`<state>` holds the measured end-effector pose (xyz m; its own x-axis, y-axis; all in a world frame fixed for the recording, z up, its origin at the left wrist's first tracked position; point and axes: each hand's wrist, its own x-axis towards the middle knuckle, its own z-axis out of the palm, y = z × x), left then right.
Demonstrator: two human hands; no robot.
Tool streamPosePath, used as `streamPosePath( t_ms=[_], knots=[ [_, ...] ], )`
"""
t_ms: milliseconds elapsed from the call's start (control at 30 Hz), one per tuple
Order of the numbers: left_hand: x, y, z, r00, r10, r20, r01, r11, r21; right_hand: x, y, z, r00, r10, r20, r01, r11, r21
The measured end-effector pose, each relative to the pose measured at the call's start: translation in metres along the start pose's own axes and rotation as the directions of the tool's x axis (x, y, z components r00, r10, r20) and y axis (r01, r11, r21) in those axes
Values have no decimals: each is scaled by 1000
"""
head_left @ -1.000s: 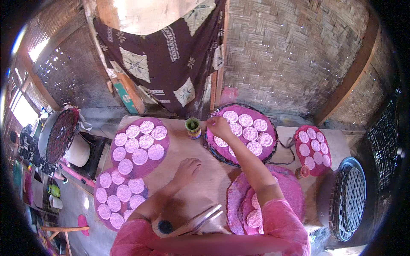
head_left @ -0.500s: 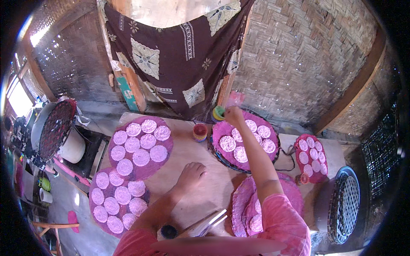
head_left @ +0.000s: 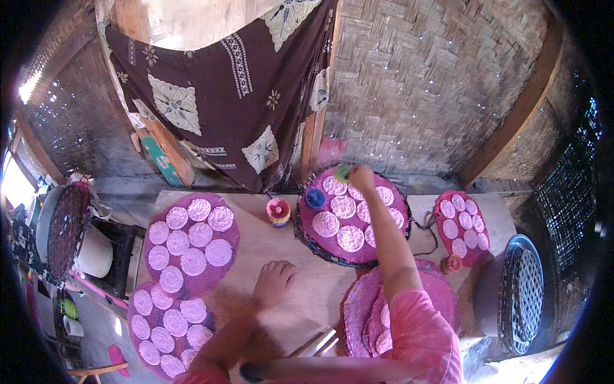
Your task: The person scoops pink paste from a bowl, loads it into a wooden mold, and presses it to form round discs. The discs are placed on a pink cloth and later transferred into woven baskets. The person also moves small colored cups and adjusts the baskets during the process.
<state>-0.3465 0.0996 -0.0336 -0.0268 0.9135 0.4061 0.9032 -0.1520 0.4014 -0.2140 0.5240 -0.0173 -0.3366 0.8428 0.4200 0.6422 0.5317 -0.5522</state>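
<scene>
My right hand (head_left: 362, 178) reaches over the far side of a round pink-covered woven tray (head_left: 374, 257), its fingers closed on a small green ring (head_left: 342, 173). Flat white-pink round cakes (head_left: 343, 206) lie spread on this tray. A blue ring-shaped piece (head_left: 314, 198) rests at the tray's left side, beside the cakes. My left hand (head_left: 276, 281) lies on the tabletop, holding nothing, its fingers slightly bent and apart. Beyond it stands a stack of coloured rings or cups (head_left: 279, 212) with something red inside.
Two pink mats (head_left: 224, 256) of round cakes overlap at the left, and a smaller one (head_left: 465, 256) lies far right. Stacked pink mats (head_left: 361, 301) sit near my right arm. A small orange cup (head_left: 451, 264), a lidded pot (head_left: 489, 301) and a stove (head_left: 118, 256) flank the table.
My right hand has moved slightly right with the green piece, away from the tray's left rim. The blue ring now shows on the tray. The whole view has shifted; my left hand stays on the table.
</scene>
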Motion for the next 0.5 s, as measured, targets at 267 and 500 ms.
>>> streamPosePath(
  t_ms=[267,500],
  knots=[
    [1,-4,6,1000,-6,-14,6,1000,15,21,70,-37,901,412,-133,-432,837,-335],
    [0,-5,7,1000,6,-14,-6,1000,2,-40,64,-103,965,246,85,-261,921,289]
  ],
)
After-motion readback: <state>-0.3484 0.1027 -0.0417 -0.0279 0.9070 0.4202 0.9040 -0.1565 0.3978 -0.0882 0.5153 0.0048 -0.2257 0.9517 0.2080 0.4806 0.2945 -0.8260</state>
